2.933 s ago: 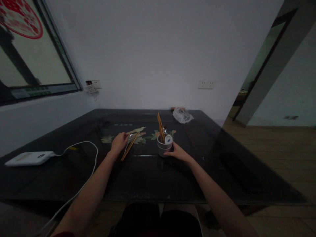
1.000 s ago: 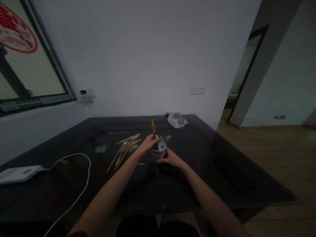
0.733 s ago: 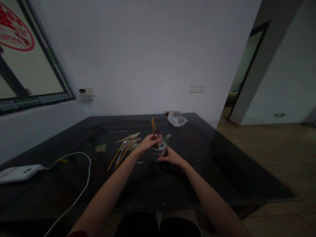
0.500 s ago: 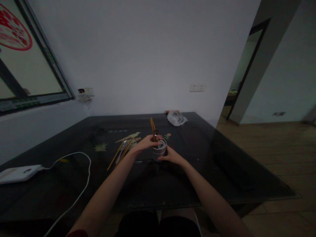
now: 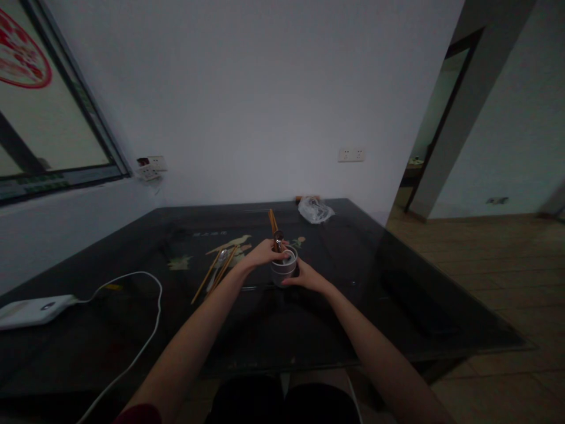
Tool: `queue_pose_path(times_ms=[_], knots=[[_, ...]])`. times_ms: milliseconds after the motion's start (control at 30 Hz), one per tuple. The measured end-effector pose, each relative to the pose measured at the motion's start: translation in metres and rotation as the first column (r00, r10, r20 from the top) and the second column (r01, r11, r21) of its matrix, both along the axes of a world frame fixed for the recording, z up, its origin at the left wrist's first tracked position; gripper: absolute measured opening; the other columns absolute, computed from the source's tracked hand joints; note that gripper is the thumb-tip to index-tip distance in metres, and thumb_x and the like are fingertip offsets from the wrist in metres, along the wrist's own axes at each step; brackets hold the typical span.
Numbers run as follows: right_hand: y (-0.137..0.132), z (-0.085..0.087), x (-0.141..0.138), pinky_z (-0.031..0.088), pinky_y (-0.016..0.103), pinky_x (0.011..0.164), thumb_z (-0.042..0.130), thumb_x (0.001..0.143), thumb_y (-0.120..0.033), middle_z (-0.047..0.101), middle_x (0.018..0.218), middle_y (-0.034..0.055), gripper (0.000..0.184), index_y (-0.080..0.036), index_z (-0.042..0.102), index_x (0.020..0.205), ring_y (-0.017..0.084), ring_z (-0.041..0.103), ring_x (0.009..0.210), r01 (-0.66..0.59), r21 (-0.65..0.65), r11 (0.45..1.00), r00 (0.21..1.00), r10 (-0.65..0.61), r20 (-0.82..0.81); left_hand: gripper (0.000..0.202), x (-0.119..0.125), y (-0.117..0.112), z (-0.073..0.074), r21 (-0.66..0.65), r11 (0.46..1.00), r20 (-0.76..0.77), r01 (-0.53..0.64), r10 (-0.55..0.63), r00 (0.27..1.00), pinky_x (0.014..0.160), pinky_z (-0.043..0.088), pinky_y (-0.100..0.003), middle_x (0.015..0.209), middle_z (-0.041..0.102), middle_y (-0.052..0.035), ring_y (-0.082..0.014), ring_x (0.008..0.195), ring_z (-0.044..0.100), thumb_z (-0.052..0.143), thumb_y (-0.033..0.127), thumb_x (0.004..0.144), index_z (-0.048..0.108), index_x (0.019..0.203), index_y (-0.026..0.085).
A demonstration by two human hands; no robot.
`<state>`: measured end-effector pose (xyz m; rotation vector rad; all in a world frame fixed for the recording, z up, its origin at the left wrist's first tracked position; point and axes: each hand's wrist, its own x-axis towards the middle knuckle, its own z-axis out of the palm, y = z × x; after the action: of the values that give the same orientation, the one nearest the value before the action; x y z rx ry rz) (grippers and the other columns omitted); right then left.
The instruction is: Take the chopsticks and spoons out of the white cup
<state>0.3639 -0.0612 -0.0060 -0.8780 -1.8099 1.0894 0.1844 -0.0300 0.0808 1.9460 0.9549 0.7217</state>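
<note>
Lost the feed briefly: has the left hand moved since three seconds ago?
Yes. The left hand went right, from the loose chopsticks to the cup.

Cup (image 5: pixel 283 272) mid-table (image 5: pixel 309 330); loose chopsticks (image 5: pixel 212 277) left of it; plastic bag (image 5: pixel 315 209) behind; charger (image 5: pixel 30 310) far left.

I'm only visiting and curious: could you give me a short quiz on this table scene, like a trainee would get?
1. True or false: the right hand rests against the white cup.
2. Where do the loose chopsticks lie? A) on the table, left of the cup; B) on the floor; C) on the windowsill.
3. What lies at the table's far edge, near the wall?
Key: 1 true; 2 A; 3 a crumpled plastic bag.
</note>
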Motion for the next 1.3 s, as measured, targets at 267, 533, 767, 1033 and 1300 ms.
queue_pose_path(times_ms=[267,533,767,1033,1300], knots=[[0.003,-0.003,-0.001,0.031,0.042,0.108,0.084,0.055,-0.032,0.052,0.133,0.011,0.097,-0.019,0.036,0.138,0.027,0.047,0.125,-0.013,-0.021,1.0,1.0,0.012,-0.024,0.038,-0.001,-0.004,0.007,0.06,0.998,-0.107,0.024,-0.017,0.994,0.087,0.046,-0.031,0.105,0.07,-0.0089,-0.0228,0.098,0.063,0.065,0.036,0.074,0.067,0.102,0.011],[0.0,0.0,0.0,0.029,0.042,0.11,0.084,0.055,-0.032,0.047,0.138,0.0109,0.096,-0.02,0.037,0.138,0.027,0.043,0.128,0.019,0.012,1.0,1.0,-0.019,0.023,0.034,-0.003,-0.008,0.006,0.101,0.993,-0.124,0.064,-0.051,0.991,0.087,0.046,-0.029,0.11,0.068,-0.0095,-0.0226,0.1,0.061,0.059,0.035,0.08,0.067,0.103,0.01],[0.001,-0.002,0.002,0.03,0.043,0.109,0.083,0.057,-0.032,0.048,0.137,0.0119,0.095,-0.018,0.036,0.138,0.028,0.044,0.126,0.039,0.027,0.999,0.997,-0.041,0.062,0.043,-0.004,-0.004,-0.004,0.189,0.98,-0.043,0.055,-0.048,0.998,0.09,0.045,-0.032,0.114,0.066,-0.0106,-0.0229,0.102,0.061,0.055,0.036,0.083,0.06,0.118,0.012],[-0.002,0.004,-0.001,0.032,0.044,0.107,0.083,0.056,-0.03,0.053,0.131,0.0118,0.09,-0.017,0.041,0.134,0.028,0.049,0.122,0.05,-0.021,0.999,0.998,-0.049,0.049,0.049,-0.003,0.002,-0.017,0.199,0.978,0.052,-0.057,0.047,0.998,0.081,0.049,-0.031,0.106,0.069,-0.0099,-0.0234,0.093,0.064,0.046,0.05,0.087,0.065,0.113,0.012],[-0.004,0.007,-0.002,0.03,0.042,0.11,0.083,0.056,-0.031,0.048,0.138,0.0123,0.093,-0.017,0.038,0.136,0.026,0.044,0.127,0.021,-0.024,1.0,1.0,-0.02,0.013,0.057,0.001,-0.005,-0.002,0.088,0.977,0.364,-0.193,0.149,0.919,0.08,0.052,-0.033,0.094,0.072,-0.0125,-0.0248,0.089,0.067,0.049,0.062,0.081,0.066,0.095,0.01]])
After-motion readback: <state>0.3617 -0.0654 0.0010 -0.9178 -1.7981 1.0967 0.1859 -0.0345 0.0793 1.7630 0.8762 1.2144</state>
